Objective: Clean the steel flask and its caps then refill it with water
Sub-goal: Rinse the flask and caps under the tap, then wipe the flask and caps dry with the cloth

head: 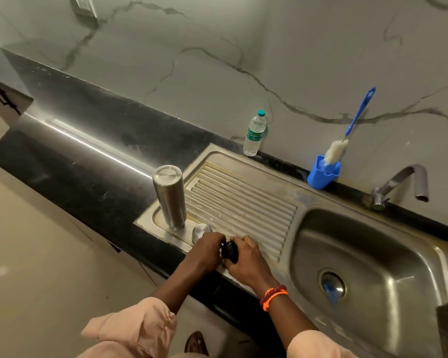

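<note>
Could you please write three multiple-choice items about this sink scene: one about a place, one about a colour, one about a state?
1. Where does the steel flask stand?
A. in the sink basin
B. at the left end of the ribbed draining board
C. under the tap

2. What colour is the holder that keeps the bottle brush?
A. red
B. white
C. blue

3. What is the state of the flask?
A. lying on its side
B. standing upside down, mouth down
C. held under running water

Answers:
1. B: it stands on the draining board, near its left edge.
2. C: the holder beside the tap is blue.
3. B: its flat closed base faces up, while the left hand and right hand hold a black cap.
</note>
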